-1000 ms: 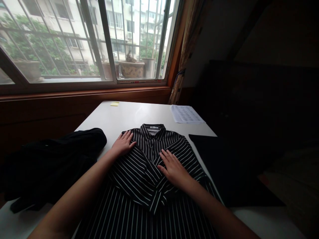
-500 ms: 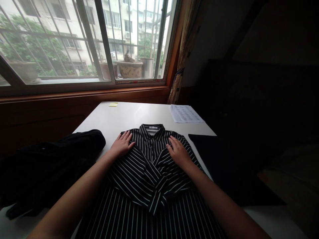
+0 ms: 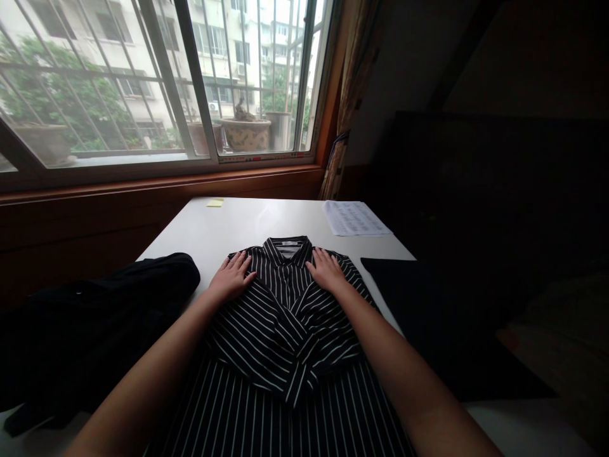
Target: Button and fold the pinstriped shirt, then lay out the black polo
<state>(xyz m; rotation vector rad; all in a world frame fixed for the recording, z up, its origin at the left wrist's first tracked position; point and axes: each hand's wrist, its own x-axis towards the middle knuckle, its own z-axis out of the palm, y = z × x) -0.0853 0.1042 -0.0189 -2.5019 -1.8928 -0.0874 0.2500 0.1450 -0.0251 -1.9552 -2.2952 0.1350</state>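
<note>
A black shirt (image 3: 290,292) with white stripes lies front up on the white table, its collar pointing to the window. Both sleeves are folded inward across the chest, and their cuffs overlap near the middle. My left hand (image 3: 231,277) rests flat on the left shoulder of the shirt, fingers spread. On the other side of the collar, my right hand (image 3: 325,269) lies flat near the right shoulder, fingers stretched out. Neither hand grips the cloth. The lower part of the shirt runs past the bottom of the view.
Dark clothing (image 3: 109,317) lies heaped on the left of the white table (image 3: 252,216). A flat black piece (image 3: 428,317), perhaps cloth, lies at the right edge. Printed papers (image 3: 356,218) and a yellow sticky note (image 3: 215,202) sit at the far end, below a barred window (image 3: 143,82).
My right hand has moved from the folded sleeve at the chest up toward the collar and right shoulder. My left hand stays on the left shoulder. The shirt lies much the same.
</note>
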